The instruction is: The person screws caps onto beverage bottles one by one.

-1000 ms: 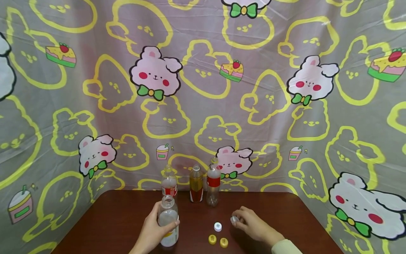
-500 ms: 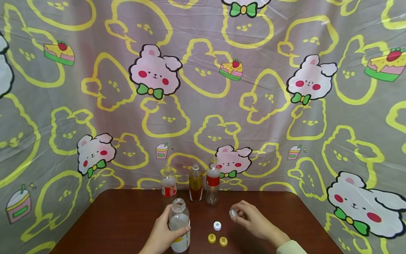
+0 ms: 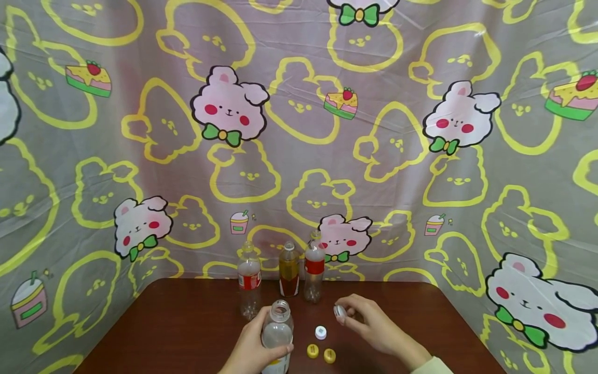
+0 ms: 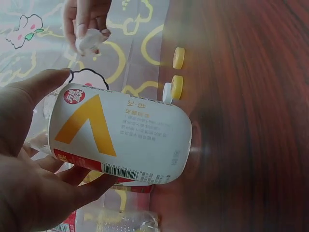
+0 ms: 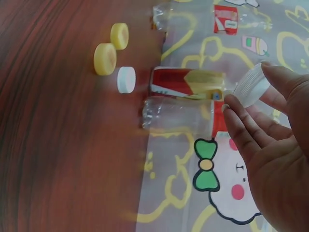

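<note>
My left hand (image 3: 256, 344) grips a clear, wide-mouthed bottle (image 4: 120, 135) around its body. The bottle has a white label with an orange chevron, and its mouth is uncapped in the head view. To the right, my right hand (image 3: 374, 324) pinches a white bottle cap (image 5: 252, 86) between thumb and fingers, above the table and apart from the bottle. Between the hands lie a smaller white cap (image 3: 320, 332) and two yellow caps, one on the left (image 3: 312, 351) and one on the right (image 3: 329, 356).
Toward the back of the brown table (image 3: 177, 322) stand three uncapped bottles: a clear one with a red label (image 3: 249, 283), one with a yellow-and-red label (image 3: 289, 272), and another clear red-labelled one (image 3: 314, 267). Behind them hangs a patterned curtain (image 3: 299, 156).
My left hand has carried the bottle to the right and slightly nearer. The right hand, still pinching the white cap, has shifted a little left and up, so the hands are closer together.
</note>
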A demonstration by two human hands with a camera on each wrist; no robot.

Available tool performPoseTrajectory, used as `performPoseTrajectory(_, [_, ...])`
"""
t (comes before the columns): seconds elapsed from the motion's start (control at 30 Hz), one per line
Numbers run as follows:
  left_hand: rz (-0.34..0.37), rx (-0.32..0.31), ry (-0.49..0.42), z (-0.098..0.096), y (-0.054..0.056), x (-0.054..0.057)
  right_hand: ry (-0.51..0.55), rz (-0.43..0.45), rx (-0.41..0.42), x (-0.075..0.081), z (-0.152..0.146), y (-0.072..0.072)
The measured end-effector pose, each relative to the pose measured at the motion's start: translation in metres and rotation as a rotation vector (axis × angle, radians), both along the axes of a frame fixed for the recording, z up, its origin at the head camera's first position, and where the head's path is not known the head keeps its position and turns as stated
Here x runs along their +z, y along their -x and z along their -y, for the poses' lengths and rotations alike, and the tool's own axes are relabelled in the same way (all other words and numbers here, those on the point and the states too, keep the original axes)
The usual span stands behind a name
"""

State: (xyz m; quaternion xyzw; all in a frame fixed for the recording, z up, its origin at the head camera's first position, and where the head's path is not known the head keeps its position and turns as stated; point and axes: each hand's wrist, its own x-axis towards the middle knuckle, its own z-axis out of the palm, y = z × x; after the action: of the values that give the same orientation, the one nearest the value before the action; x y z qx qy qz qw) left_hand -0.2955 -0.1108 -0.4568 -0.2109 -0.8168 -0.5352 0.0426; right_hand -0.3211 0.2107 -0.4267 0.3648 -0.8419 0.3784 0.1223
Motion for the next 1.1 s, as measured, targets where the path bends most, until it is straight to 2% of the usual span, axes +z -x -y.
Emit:
performPoseTrajectory(0.17, [-0.130, -0.010, 0.042, -0.004, 0.002, -0.004, 0.045, -0.029, 0.022, 0.005, 0.004, -0.006])
performPoseTrajectory(0.27, [-0.169, -0.002, 0.067, -0.006, 0.001, -0.004, 0.060, -0.043, 0.035, 0.008, 0.007, -0.009])
performPoseTrajectory(0.47, [-0.191, 0.032, 0.140, -0.009, 0.001, -0.001, 0.076, -0.096, 0.038, 0.010, 0.010, -0.015])
performPoseTrajectory(0.6, [-0.198, 0.064, 0.194, -0.009, 0.000, -0.001, 0.097, -0.071, 0.037, 0.010, 0.010, -0.020])
performPoseTrajectory(0.83, [-0.291, 0.156, 0.314, -0.011, -0.003, -0.004, 0.130, -0.021, 0.043, 0.009, 0.014, -0.025])
performPoseTrajectory(1.0, [-0.308, 0.158, 0.337, -0.011, -0.003, -0.006, 0.153, 0.012, 0.055, 0.005, 0.017, -0.027])
performPoseTrajectory(1.1, [-0.310, 0.147, 0.348, -0.011, -0.004, -0.007, 0.163, 0.003, 0.081, 0.003, 0.020, -0.028])
